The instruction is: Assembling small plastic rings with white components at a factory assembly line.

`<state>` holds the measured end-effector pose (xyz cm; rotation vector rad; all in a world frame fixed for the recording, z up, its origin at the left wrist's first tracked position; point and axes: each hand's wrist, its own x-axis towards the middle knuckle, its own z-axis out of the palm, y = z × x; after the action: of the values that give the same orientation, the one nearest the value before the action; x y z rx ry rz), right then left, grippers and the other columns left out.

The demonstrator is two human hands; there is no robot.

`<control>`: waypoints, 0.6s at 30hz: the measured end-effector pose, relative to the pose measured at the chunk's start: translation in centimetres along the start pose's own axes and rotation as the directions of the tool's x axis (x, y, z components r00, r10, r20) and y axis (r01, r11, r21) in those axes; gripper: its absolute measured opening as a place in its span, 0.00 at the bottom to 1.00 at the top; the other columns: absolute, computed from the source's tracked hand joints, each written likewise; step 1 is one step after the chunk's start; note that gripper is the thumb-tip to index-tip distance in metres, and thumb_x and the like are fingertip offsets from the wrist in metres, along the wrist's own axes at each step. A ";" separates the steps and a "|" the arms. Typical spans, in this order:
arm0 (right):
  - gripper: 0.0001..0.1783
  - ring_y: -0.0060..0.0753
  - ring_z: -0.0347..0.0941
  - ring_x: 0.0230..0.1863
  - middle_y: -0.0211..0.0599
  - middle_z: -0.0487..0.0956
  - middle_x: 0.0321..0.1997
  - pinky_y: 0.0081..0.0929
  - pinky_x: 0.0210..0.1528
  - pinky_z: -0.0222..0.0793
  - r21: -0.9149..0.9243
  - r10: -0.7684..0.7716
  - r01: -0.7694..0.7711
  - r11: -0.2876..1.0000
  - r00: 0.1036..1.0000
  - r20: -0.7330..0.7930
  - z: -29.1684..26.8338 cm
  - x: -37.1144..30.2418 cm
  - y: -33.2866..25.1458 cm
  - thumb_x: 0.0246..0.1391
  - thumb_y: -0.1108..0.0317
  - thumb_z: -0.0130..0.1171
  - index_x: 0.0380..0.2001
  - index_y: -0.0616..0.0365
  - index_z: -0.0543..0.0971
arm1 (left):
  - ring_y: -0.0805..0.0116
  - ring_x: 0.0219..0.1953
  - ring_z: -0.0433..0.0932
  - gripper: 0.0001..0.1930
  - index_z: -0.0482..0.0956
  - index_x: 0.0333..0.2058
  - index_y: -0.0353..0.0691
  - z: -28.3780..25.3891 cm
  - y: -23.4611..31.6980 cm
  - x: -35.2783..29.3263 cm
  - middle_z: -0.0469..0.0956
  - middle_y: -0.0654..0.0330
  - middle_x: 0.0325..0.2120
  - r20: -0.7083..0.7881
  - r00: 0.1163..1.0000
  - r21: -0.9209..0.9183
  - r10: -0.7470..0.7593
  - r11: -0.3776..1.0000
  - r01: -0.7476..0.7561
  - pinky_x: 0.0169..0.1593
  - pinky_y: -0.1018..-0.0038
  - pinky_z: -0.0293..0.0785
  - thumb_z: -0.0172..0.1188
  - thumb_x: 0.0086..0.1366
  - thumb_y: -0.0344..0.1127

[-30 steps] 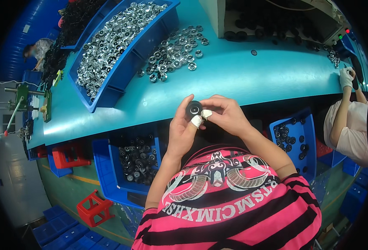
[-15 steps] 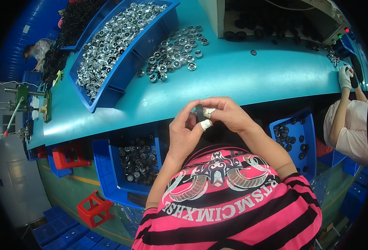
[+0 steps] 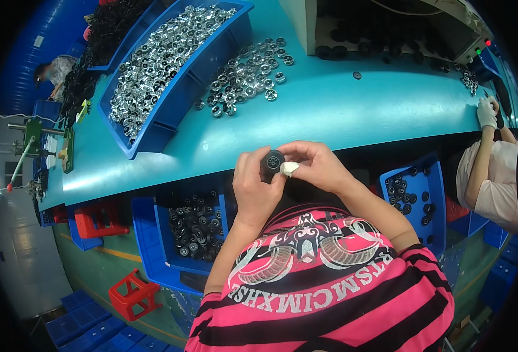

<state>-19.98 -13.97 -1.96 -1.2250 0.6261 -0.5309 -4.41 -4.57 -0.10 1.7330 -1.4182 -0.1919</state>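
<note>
Between my hands, just past the table's near edge, is a small black wheel [image 3: 272, 162] with a spoked hub facing up toward me. My left hand [image 3: 253, 186] is closed on it from the left, fingers behind and thumb in front. From the other side my right hand [image 3: 319, 168] grips the wheel's right rim with thumb and fingers. White wrapping [image 3: 289, 168] shows where the two thumbs meet. Shiny chrome wheel hubs [image 3: 249, 73] lie loose on the table ahead, beside a blue bin [image 3: 177, 100] heaped with more of them.
Below the teal table [image 3: 341, 114], blue crates of black wheels stand left [image 3: 194, 226] and right [image 3: 411, 196]. A machine with an opening [image 3: 382, 35] sits at the back. A green hand press [image 3: 33, 146] is far left. A gloved co-worker [image 3: 486, 170] works at right; red stool [image 3: 133, 295] lower left.
The black wheel has turned from edge-on to showing its hub face. My left hand has shifted slightly left and down, and both hands still hold the wheel.
</note>
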 end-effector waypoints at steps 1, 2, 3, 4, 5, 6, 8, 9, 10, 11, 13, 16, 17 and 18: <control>0.19 0.19 0.78 0.39 0.31 0.84 0.41 0.21 0.46 0.75 -0.022 0.005 -0.006 1.000 1.000 -0.018 0.1 0.0 0.0 0.59 0.71 0.65 0.53 0.61 0.83 | 0.67 0.27 0.77 0.24 0.81 0.48 0.37 0.1 0.0 0.0 0.77 0.58 0.33 -0.004 1.000 0.009 0.011 1.000 -0.011 0.30 0.73 0.75 0.72 0.49 0.23; 0.19 0.19 0.78 0.39 0.31 0.84 0.40 0.22 0.46 0.75 -0.043 0.010 -0.012 0.999 0.999 -0.036 0.3 0.1 0.0 0.58 0.70 0.65 0.52 0.62 0.83 | 0.67 0.27 0.77 0.24 0.81 0.48 0.37 0.2 0.0 0.0 0.77 0.58 0.33 -0.009 1.000 0.019 0.023 1.000 -0.023 0.30 0.73 0.75 0.72 0.49 0.23; 0.19 0.19 0.78 0.39 0.32 0.85 0.40 0.22 0.46 0.75 -0.065 0.015 -0.018 0.998 0.998 -0.054 0.3 0.1 0.1 0.57 0.70 0.66 0.51 0.62 0.83 | 0.66 0.27 0.77 0.24 0.81 0.47 0.37 0.3 0.0 0.1 0.77 0.58 0.33 -0.010 0.999 0.036 0.038 0.999 -0.037 0.30 0.72 0.75 0.72 0.49 0.23; 0.18 0.19 0.78 0.39 0.32 0.85 0.39 0.22 0.46 0.75 -0.043 0.014 -0.016 0.999 0.998 -0.057 0.3 0.1 0.2 0.56 0.70 0.66 0.50 0.62 0.83 | 0.66 0.28 0.77 0.24 0.81 0.47 0.37 0.4 -0.1 0.1 0.76 0.57 0.33 -0.012 0.999 0.046 0.051 0.998 -0.051 0.30 0.72 0.75 0.72 0.48 0.23; 0.18 0.19 0.78 0.39 0.32 0.85 0.39 0.22 0.46 0.75 -0.022 0.013 -0.014 1.000 0.998 -0.060 0.3 0.2 0.5 0.55 0.70 0.66 0.49 0.62 0.83 | 0.65 0.28 0.77 0.24 0.81 0.47 0.37 0.5 -0.1 0.0 0.76 0.57 0.33 -0.014 0.998 0.054 0.065 0.996 -0.064 0.30 0.72 0.75 0.72 0.48 0.23; 0.17 0.19 0.78 0.39 0.32 0.85 0.38 0.22 0.46 0.75 -0.001 0.012 -0.012 1.000 0.998 -0.063 0.2 0.3 0.7 0.55 0.70 0.65 0.49 0.63 0.83 | 0.65 0.28 0.77 0.24 0.81 0.47 0.37 0.7 -0.1 -0.1 0.76 0.57 0.33 -0.017 0.997 0.055 0.078 0.996 -0.077 0.30 0.72 0.75 0.73 0.48 0.22; 0.17 0.19 0.78 0.40 0.32 0.85 0.38 0.22 0.46 0.75 0.045 0.019 -0.017 0.999 0.998 -0.061 0.2 0.3 0.8 0.55 0.70 0.65 0.47 0.63 0.84 | 0.65 0.28 0.77 0.25 0.81 0.47 0.37 0.9 -0.2 -0.3 0.76 0.57 0.33 -0.026 0.993 0.070 0.111 0.992 -0.109 0.30 0.72 0.74 0.73 0.47 0.22; 0.16 0.19 0.78 0.40 0.32 0.85 0.38 0.22 0.46 0.74 0.068 0.023 -0.019 0.998 0.998 -0.060 0.2 0.3 0.9 0.55 0.69 0.65 0.47 0.63 0.84 | 0.65 0.28 0.77 0.25 0.81 0.47 0.37 1.0 -0.3 -0.4 0.76 0.58 0.32 -0.032 0.991 0.083 0.133 0.988 -0.130 0.30 0.73 0.74 0.73 0.47 0.22; 0.16 0.19 0.78 0.40 0.32 0.85 0.38 0.22 0.45 0.74 0.070 0.016 -0.013 0.997 0.999 -0.046 0.0 0.3 1.0 0.55 0.69 0.64 0.47 0.63 0.84 | 0.66 0.28 0.76 0.25 0.81 0.47 0.37 1.0 -0.2 -0.4 0.76 0.58 0.32 -0.030 0.992 0.066 0.119 0.991 -0.117 0.30 0.73 0.74 0.74 0.47 0.23; 0.16 0.19 0.78 0.39 0.32 0.85 0.39 0.22 0.45 0.74 0.071 0.009 -0.007 0.997 0.999 -0.031 -0.1 0.3 1.1 0.56 0.69 0.63 0.48 0.63 0.84 | 0.67 0.28 0.76 0.25 0.81 0.47 0.37 1.0 -0.2 -0.4 0.76 0.58 0.32 -0.029 0.994 0.048 0.105 0.993 -0.103 0.30 0.73 0.74 0.74 0.47 0.23; 0.16 0.20 0.78 0.39 0.32 0.85 0.39 0.22 0.43 0.74 0.072 0.039 -0.039 0.997 0.999 0.006 -0.4 0.3 0.5 0.59 0.68 0.61 0.49 0.62 0.84 | 0.68 0.28 0.76 0.25 0.81 0.47 0.36 0.6 0.3 -0.3 0.76 0.58 0.32 0.000 1.000 -0.034 0.005 0.999 -0.005 0.30 0.73 0.74 0.73 0.47 0.23; 0.16 0.20 0.78 0.39 0.32 0.84 0.41 0.21 0.40 0.75 0.070 0.111 -0.115 0.991 0.992 0.060 -0.9 0.3 -1.0 0.63 0.68 0.56 0.51 0.62 0.83 | 0.64 0.29 0.80 0.24 0.80 0.48 0.35 -0.5 1.1 0.1 0.77 0.56 0.34 0.077 0.988 -0.111 -0.135 0.984 0.143 0.31 0.70 0.78 0.71 0.49 0.24; 0.17 0.20 0.78 0.39 0.32 0.84 0.41 0.21 0.39 0.75 0.072 0.111 -0.115 0.991 0.992 0.068 -1.1 0.3 -0.8 0.65 0.68 0.54 0.51 0.62 0.83 | 0.65 0.29 0.80 0.24 0.81 0.48 0.35 -0.5 1.2 0.2 0.77 0.57 0.34 0.076 0.989 -0.103 -0.126 0.986 0.134 0.32 0.71 0.78 0.71 0.49 0.24; 0.17 0.20 0.78 0.39 0.32 0.84 0.41 0.21 0.38 0.75 0.074 0.110 -0.116 0.991 0.991 0.075 -1.3 0.4 -0.8 0.66 0.68 0.53 0.52 0.62 0.83 | 0.66 0.28 0.80 0.24 0.81 0.48 0.35 -0.5 1.2 0.2 0.77 0.57 0.34 0.075 0.990 -0.095 -0.117 0.988 0.124 0.32 0.72 0.79 0.71 0.49 0.24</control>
<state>-20.62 -15.35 -1.52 -1.1231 0.6053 -0.4116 -4.94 -4.53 1.12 1.7451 -1.3305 -0.3864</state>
